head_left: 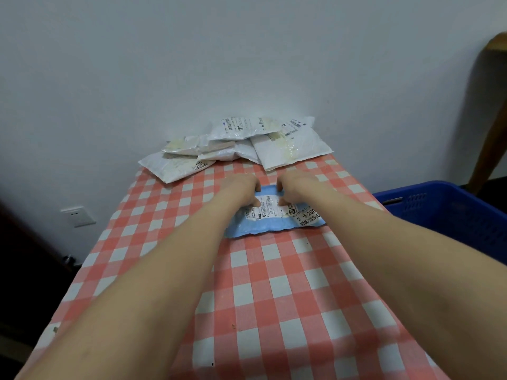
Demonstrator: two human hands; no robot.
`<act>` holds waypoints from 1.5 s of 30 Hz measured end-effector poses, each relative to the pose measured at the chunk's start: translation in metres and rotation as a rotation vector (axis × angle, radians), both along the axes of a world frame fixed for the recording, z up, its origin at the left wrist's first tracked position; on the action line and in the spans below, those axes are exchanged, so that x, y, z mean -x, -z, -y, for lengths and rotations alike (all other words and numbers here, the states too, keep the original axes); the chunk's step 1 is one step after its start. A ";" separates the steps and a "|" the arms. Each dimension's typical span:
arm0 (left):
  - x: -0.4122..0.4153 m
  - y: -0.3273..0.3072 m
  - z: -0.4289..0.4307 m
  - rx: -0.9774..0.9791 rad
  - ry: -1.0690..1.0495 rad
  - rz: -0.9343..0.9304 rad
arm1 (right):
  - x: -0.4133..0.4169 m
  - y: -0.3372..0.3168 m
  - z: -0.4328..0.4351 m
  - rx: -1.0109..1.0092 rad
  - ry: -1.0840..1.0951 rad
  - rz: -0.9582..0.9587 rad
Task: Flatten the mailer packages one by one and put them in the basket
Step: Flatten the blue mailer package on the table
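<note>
A light blue mailer package [270, 224] with a white shipping label lies on the red-and-white checked table [274, 283], near its middle. My left hand [241, 192] lies on the mailer's far left part with its fingers bent over the far edge. My right hand [295, 187] lies on the far right part in the same way, fingers bent down onto the package, thumb on the label. A pile of several white mailers [241, 144] sits at the table's far end against the wall. The blue plastic basket [450, 215] stands to the right of the table, lower than the tabletop.
A pale wall rises right behind the pile. A wall socket [78, 216] is low on the left. A wooden furniture leg [491, 149] stands at the far right behind the basket. Dark floor lies to the left of the table.
</note>
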State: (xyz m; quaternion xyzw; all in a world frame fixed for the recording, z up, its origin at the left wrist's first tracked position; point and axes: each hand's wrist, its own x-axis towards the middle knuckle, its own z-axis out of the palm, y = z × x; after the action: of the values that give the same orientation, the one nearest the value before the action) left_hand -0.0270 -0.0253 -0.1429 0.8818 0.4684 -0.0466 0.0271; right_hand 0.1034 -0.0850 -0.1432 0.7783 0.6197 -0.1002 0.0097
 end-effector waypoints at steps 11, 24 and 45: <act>-0.003 -0.002 0.007 -0.180 0.055 0.025 | -0.002 -0.004 0.003 -0.026 -0.008 -0.077; -0.007 0.005 -0.002 0.075 -0.002 0.103 | -0.010 0.001 -0.003 -0.011 -0.011 -0.083; 0.021 -0.004 0.011 0.063 0.026 0.213 | -0.019 -0.008 0.021 -0.093 -0.007 -0.212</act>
State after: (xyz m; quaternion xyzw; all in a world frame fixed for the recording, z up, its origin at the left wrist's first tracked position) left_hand -0.0482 -0.0364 -0.1389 0.8864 0.4499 0.0322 0.1038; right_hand 0.1220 -0.1064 -0.1352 0.7607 0.6242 -0.1528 -0.0916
